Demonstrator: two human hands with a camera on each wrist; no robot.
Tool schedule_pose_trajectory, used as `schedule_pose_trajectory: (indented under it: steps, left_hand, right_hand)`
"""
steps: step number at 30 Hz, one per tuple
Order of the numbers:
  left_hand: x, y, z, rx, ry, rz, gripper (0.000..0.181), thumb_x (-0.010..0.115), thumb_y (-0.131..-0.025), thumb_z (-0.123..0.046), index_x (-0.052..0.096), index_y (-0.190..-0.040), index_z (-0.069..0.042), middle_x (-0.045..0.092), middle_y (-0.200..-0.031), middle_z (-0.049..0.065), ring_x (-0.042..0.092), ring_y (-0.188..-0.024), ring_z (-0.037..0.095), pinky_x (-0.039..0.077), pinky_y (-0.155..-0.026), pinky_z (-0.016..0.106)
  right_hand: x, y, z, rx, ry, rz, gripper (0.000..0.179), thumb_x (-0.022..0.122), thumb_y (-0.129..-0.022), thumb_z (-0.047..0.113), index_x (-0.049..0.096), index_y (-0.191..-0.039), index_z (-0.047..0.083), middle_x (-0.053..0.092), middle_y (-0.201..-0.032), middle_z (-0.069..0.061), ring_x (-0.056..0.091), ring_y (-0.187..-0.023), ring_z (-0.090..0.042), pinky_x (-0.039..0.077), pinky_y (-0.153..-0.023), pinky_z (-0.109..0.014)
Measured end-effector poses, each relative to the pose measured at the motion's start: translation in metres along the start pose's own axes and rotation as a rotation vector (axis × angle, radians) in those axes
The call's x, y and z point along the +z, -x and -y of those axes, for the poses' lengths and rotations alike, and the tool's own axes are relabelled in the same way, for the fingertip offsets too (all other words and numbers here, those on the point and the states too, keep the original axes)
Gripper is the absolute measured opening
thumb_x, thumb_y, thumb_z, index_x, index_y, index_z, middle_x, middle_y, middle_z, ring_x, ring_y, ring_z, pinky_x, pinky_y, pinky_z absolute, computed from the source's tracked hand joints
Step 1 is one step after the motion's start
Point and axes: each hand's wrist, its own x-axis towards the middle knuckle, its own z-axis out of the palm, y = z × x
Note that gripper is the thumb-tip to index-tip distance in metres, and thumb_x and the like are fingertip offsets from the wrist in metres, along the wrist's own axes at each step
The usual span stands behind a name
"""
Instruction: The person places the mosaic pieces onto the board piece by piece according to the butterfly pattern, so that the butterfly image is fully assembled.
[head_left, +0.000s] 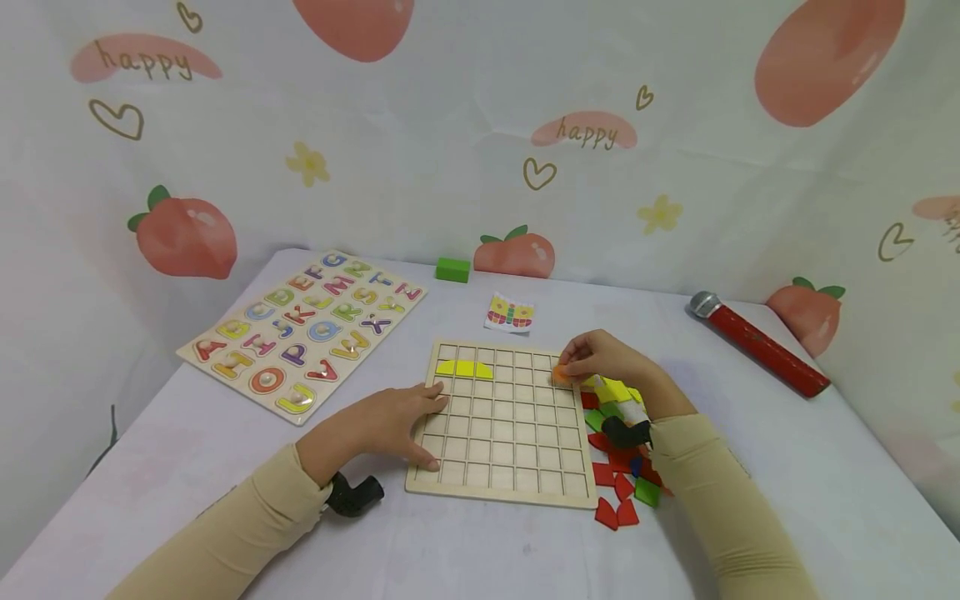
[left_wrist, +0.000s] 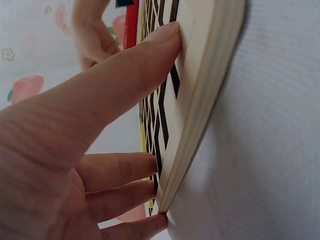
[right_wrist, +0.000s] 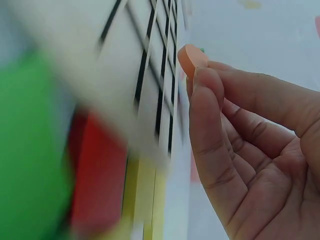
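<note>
Between thumb and fingertips my right hand point(head_left: 603, 357) pinches a small orange piece point(right_wrist: 194, 59), held over the far right corner of a wooden grid board point(head_left: 517, 433). The piece has a curved edge in the right wrist view. My left hand point(head_left: 393, 417) rests on the board's left edge, fingers spread, with the thumb point(left_wrist: 150, 45) lying on the frame. Yellow pieces point(head_left: 465, 368) sit in a row in the grid's second row at the left. A small card point(head_left: 510, 313) with a colourful butterfly pattern lies beyond the board.
Loose red point(head_left: 606, 513), green point(head_left: 647, 492) and yellow pieces point(head_left: 615, 392) lie piled along the board's right side, partly under my right wrist. A letter puzzle board point(head_left: 300, 333) is at the left, a green block point(head_left: 452, 270) at the back, and a red microphone-like object point(head_left: 765, 346) at the right.
</note>
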Motion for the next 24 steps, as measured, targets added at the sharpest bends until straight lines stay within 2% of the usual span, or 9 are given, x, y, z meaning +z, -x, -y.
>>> schedule_pose_trajectory:
  steps: [6,12,19,24]
  left_hand:
    - [0.0,0.0,0.0,0.002,-0.003,-0.001,0.087,0.077,-0.07,-0.049,0.042,-0.141,-0.012,0.029,-0.153,0.005,0.028,-0.141,0.027,0.029,-0.112,0.049]
    - [0.0,-0.001,0.0,0.005,-0.002,0.003,0.087,0.077,-0.07,-0.049,0.043,-0.14,-0.011,0.029,-0.153,0.006,0.028,-0.141,0.026,0.029,-0.112,0.049]
    - [0.0,-0.002,0.0,0.012,-0.022,0.005,0.087,0.076,-0.07,-0.05,0.042,-0.14,-0.01,0.029,-0.153,0.007,0.028,-0.14,0.027,0.028,-0.112,0.048]
    - [0.0,-0.001,0.001,0.014,-0.013,0.002,0.087,0.076,-0.07,-0.049,0.043,-0.14,-0.01,0.029,-0.153,0.008,0.029,-0.14,0.028,0.028,-0.112,0.049]
  right_hand:
    - [0.019,-0.027,0.023,-0.055,0.001,0.063,0.018,0.062,-0.089,0.009,0.063,-0.099,-0.006,0.067,-0.083,-0.007,0.063,-0.069,-0.011,0.056,-0.068,-0.024]
    - [0.035,-0.045,0.036,-0.091,0.027,0.103,0.013,0.063,-0.087,0.005,0.065,-0.095,-0.005,0.067,-0.081,-0.005,0.061,-0.067,-0.01,0.054,-0.066,-0.022]
    - [0.043,-0.052,0.042,-0.138,0.166,0.065,0.011,0.068,-0.084,0.01,0.069,-0.089,0.0,0.067,-0.082,-0.005,0.054,-0.068,-0.01,0.048,-0.064,-0.022]
    - [0.045,-0.053,0.044,-0.145,0.165,0.073,0.012,0.069,-0.083,0.008,0.069,-0.089,-0.001,0.067,-0.083,-0.008,0.053,-0.07,-0.011,0.047,-0.066,-0.022]
